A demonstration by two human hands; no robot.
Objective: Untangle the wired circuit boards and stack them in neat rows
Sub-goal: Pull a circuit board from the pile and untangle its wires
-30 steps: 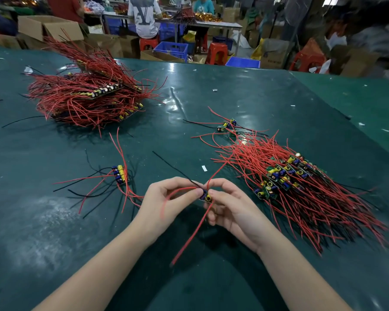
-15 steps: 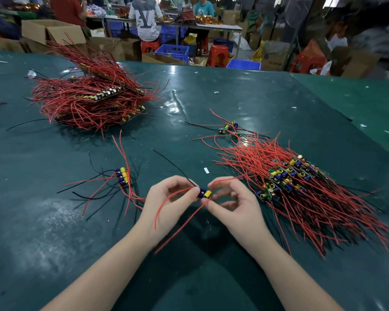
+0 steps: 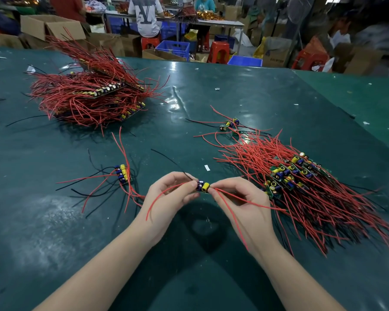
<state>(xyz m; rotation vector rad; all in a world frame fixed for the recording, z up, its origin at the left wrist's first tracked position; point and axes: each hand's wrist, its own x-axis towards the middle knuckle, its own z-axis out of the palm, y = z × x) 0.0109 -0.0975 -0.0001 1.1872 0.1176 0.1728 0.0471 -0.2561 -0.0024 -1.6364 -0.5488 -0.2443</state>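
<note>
A small circuit board point(image 3: 203, 186) with yellow and blue parts is pinched between my left hand point(image 3: 166, 199) and my right hand point(image 3: 245, 203), a little above the green table point(image 3: 245, 90). Its red wires trail down over both hands and a black wire runs up to the left. A short row of boards point(image 3: 122, 173) with spread red and black wires lies to the left of my left hand. A big pile of boards point(image 3: 289, 173) with red wires lies right of my right hand.
A tall heap of wired boards point(image 3: 92, 95) sits at the far left of the table. Two or three loose boards point(image 3: 230, 125) lie behind the right pile. Beyond the table edge are cardboard boxes, blue crates point(image 3: 173, 48), red stools and seated people.
My hands have drawn slightly apart, so the board now shows plainly between the fingertips. Its red wires have swung outward, one toward the right pile.
</note>
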